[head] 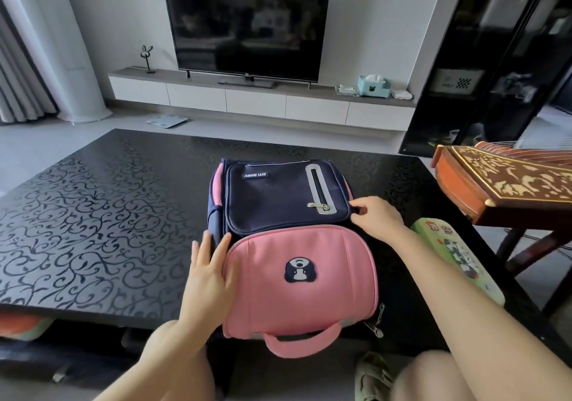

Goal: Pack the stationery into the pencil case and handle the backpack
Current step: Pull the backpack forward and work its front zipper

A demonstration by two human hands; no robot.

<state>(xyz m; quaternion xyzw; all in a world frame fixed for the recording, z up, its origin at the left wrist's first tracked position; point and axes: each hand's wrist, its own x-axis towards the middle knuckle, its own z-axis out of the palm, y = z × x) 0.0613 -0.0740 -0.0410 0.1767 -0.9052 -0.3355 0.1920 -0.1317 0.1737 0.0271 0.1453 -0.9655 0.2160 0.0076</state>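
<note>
The pink-and-navy backpack (294,301), dog patch on its flap, lay flat; the left hand (207,273) pressed flat-fingered on its left side, the right hand (376,219) pinched a dark tab (356,210) at its right edge.

Illumination is soft, even daylight. Shadows are faint and diffuse. The glossy black table (93,208) shows a pale sheen across its left half; the television (247,19) screen carries dim reflections. Wide-angle distortion bows the curtain (18,75) and cabinet (495,60) at the 2 side edges. Fine detail is slightly soft throughout.
</note>
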